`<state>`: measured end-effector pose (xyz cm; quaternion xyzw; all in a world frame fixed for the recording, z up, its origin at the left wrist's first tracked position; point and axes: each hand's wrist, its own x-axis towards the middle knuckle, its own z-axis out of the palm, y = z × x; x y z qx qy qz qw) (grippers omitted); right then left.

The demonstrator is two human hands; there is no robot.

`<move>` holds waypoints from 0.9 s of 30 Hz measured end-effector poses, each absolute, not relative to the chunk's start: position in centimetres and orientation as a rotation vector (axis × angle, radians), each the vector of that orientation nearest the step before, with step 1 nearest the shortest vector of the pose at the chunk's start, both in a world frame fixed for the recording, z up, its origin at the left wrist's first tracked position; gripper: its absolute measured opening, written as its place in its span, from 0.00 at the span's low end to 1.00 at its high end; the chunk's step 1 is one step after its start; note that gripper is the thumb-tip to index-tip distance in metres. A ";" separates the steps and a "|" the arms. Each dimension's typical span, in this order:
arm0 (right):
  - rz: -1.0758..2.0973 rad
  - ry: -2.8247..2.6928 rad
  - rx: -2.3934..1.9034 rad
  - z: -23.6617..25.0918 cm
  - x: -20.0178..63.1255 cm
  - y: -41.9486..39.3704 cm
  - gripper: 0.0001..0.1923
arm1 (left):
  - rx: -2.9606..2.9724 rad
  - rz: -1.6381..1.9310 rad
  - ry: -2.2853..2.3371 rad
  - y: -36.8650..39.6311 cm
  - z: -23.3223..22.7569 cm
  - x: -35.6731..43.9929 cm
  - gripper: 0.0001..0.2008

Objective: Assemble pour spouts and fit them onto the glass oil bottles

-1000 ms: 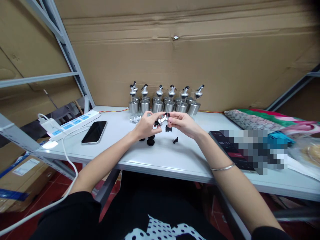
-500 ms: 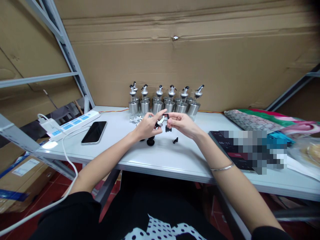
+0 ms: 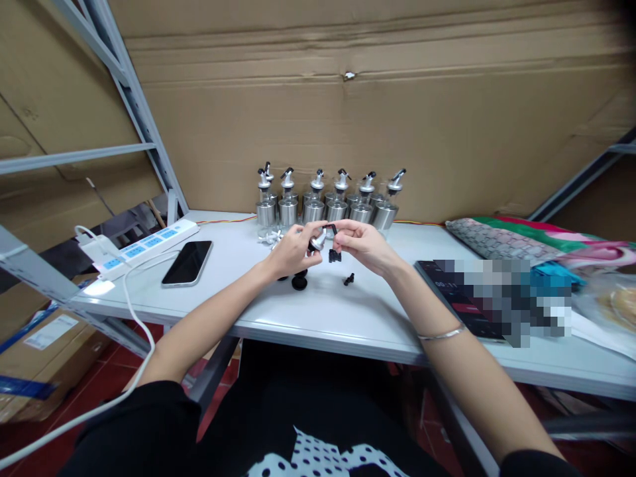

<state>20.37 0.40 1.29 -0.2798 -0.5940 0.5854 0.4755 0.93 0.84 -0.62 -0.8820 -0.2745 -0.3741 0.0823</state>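
Left hand (image 3: 291, 250) and right hand (image 3: 365, 244) meet above the table (image 3: 348, 311), both pinching one spout cap (image 3: 320, 240)

Left hand (image 3: 291, 250) and right hand (image 3: 365, 244) together pinch a small pourer spout (image 3: 320, 240). Black caps (image 3: 299, 282) lie just below; bottles (image 3: 328, 202) stand beyond, a phone (image 3: 187, 262) left.

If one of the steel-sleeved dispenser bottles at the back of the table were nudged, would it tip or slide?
The bottles look tall for their bases, with a spout on top, so a high push probably tips one. They stand close together, so one would likely knock its neighbour. The table looks smooth: a low push may slide it.
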 end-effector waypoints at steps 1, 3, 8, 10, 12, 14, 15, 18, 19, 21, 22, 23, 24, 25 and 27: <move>1.430 -1.449 -0.678 1.3 20.4 0.4 0.22 | -2.624 -1.131 -0.813 0.9 -0.7 0.9 0.29; 1.420 -1.430 -0.666 1.3 20.4 0.5 0.21 | -2.593 -1.166 -0.790 0.9 -0.7 0.9 0.29; 1.409 -1.416 -0.646 1.4 20.3 0.4 0.18 | -2.574 -1.200 -0.768 0.8 -0.7 1.0 0.30; 1.429 -1.435 -0.646 1.4 20.3 0.3 0.18 | -2.591 -1.190 -0.751 0.8 -0.7 1.0 0.30; 1.451 -1.454 -0.648 1.4 20.2 0.3 0.17 | -2.598 -1.190 -0.732 0.7 -0.7 1.1 0.29; 1.461 -1.462 -0.645 1.4 20.2 0.2 0.17 | -2.587 -1.201 -0.722 0.7 -0.7 1.1 0.29; 1.460 -1.462 -0.642 1.4 20.2 0.2 0.17 | -2.577 -1.211 -0.716 0.7 -0.7 1.1 0.29; 1.445 -1.460 -0.628 1.4 20.3 0.2 0.18 | -2.560 -1.242 -0.687 0.8 -0.8 1.1 0.30; 1.446 -1.466 -0.626 1.4 20.3 0.2 0.17 | -2.560 -1.251 -0.677 0.8 -0.8 1.0 0.31; 1.463 -1.484 -0.626 1.5 20.3 0.2 0.17 | -2.565 -1.254 -0.660 0.8 -0.8 1.0 0.31; 1.474 -1.491 -0.629 1.5 20.3 0.1 0.17 | -2.568 -1.248 -0.652 0.8 -0.8 1.0 0.31; 1.481 -1.495 -0.632 1.5 20.2 0.1 0.17 | -2.570 -1.242 -0.645 0.8 -0.8 1.0 0.31; 1.480 -1.492 -0.636 1.6 20.2 0.0 0.17 | -2.570 -1.235 -0.642 0.8 -0.7 1.0 0.32; 1.472 -1.482 -0.637 1.7 20.2 0.0 0.17 | -2.568 -1.231 -0.646 0.7 -0.7 1.0 0.32; 1.436 -1.449 -0.635 1.8 20.3 0.0 0.17 | -2.565 -1.228 -0.661 0.7 -0.7 1.0 0.33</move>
